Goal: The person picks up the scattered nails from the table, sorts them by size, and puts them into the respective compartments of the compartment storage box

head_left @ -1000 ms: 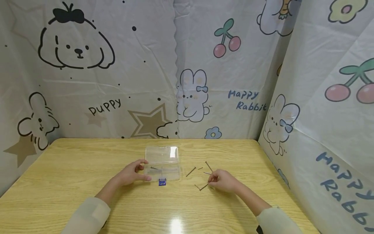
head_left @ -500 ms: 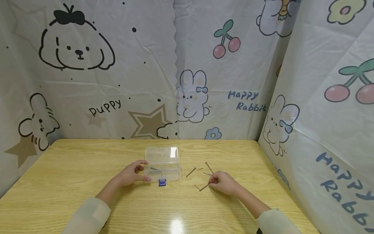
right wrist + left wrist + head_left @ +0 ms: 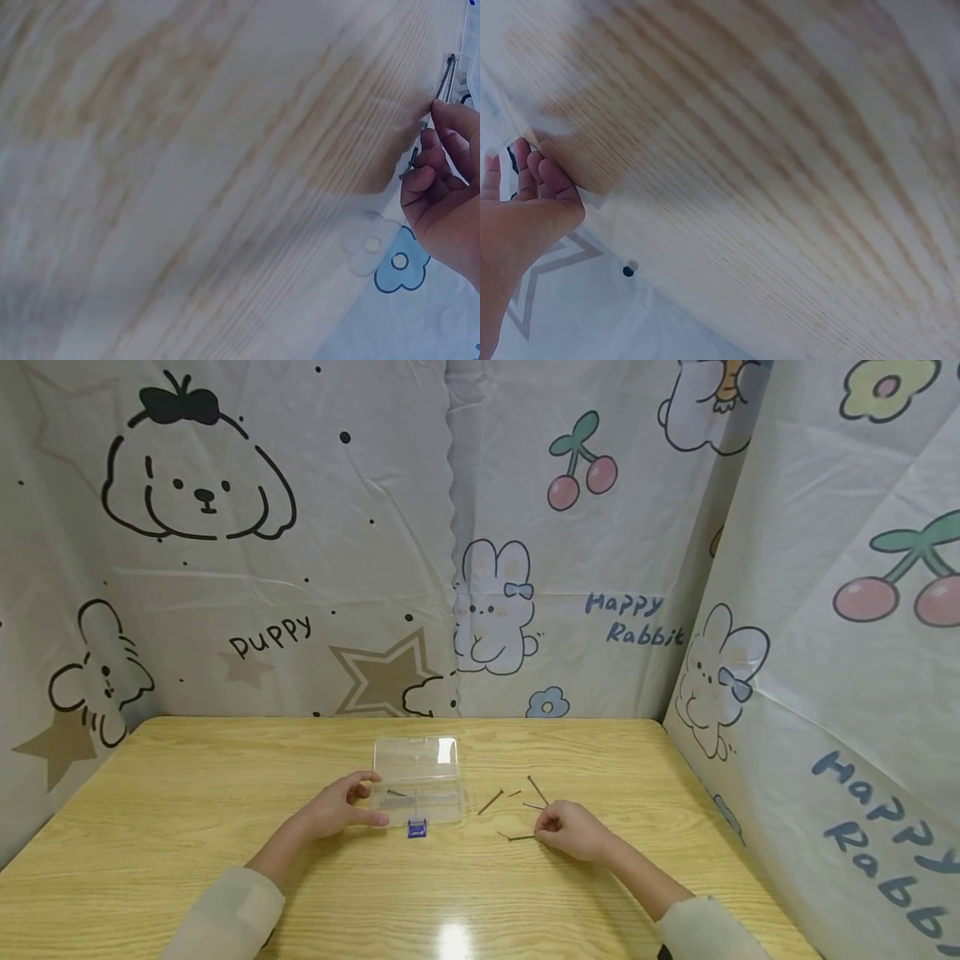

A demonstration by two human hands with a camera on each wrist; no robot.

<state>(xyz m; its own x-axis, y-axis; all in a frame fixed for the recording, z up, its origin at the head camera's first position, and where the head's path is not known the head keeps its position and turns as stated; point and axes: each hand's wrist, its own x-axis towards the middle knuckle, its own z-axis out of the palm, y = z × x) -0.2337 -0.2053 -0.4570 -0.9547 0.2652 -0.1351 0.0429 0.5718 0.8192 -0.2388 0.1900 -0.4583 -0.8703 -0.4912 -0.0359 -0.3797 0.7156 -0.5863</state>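
A clear plastic box [image 3: 438, 814] with a blue latch [image 3: 417, 828] lies on the table, its lid [image 3: 408, 756] tipped back. Inside its left compartment is one screw [image 3: 397, 793]. My left hand [image 3: 341, 806] grips the box's left side, thumb at the front corner and index finger farther back. To the right of the box, my right hand [image 3: 576, 829] pinches the end of a long screw [image 3: 522, 837] between thumb and fingertips; it points left, low over the table. A smaller screw [image 3: 502, 835] lies at its far end. In the right wrist view, the fingers [image 3: 442, 112] pinch the screw.
Between box and right hand lie a long screw [image 3: 491, 802] and a tiny one [image 3: 514, 793]. Two more, a dark screw [image 3: 537, 787] and a silvery screw [image 3: 533, 805], lie just behind the right fingers. Printed cloth [image 3: 375, 568] hangs behind the wooden table [image 3: 225, 760].
The long screw in my right hand has swung from slanting to nearly level, its far end moving back and slightly left. The left hand and box stay put.
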